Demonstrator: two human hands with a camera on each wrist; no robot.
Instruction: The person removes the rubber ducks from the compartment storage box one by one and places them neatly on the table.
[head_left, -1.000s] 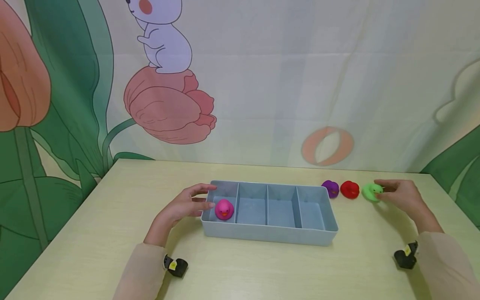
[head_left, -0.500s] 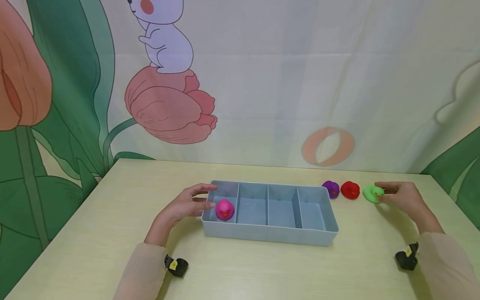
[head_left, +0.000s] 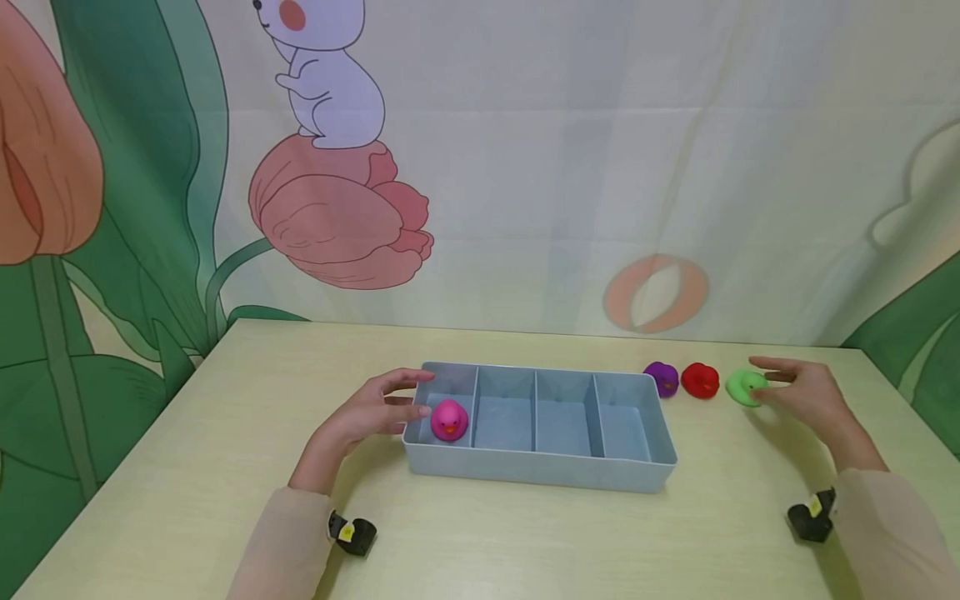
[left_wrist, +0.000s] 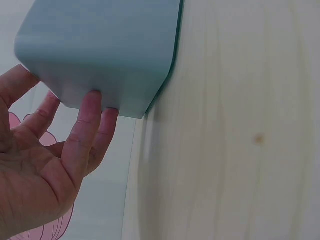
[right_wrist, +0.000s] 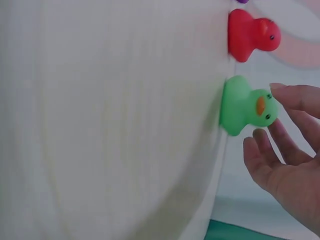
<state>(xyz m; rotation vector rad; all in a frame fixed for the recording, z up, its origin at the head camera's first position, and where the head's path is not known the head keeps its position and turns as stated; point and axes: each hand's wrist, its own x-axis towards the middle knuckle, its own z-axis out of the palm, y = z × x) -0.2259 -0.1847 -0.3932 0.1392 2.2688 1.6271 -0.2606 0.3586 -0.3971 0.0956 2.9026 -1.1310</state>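
My left hand [head_left: 375,404] is at the left end of a grey-blue divided tray [head_left: 540,471], with thumb and index tips reaching over its rim. In the left wrist view, extended fingers touch the tray's end wall [left_wrist: 105,70]. A pink rubber duck [head_left: 448,420] sits in the leftmost compartment. My right hand [head_left: 806,392] is spread beside a green rubber duck [head_left: 742,387] that stands on the table. In the right wrist view, fingertips are right at the green duck's head, one above and one below it, not closed round it.
To the left of the green duck stand a red duck [head_left: 701,381] and a purple duck [head_left: 662,378], the purple one partly behind the tray's back right corner. The table [head_left: 525,542] ends at a printed curtain [head_left: 510,208] behind.
My right thumb and index finger have moved slightly apart around the green duck, whose face now shows less in the head view. The left hand and tray have stayed put.
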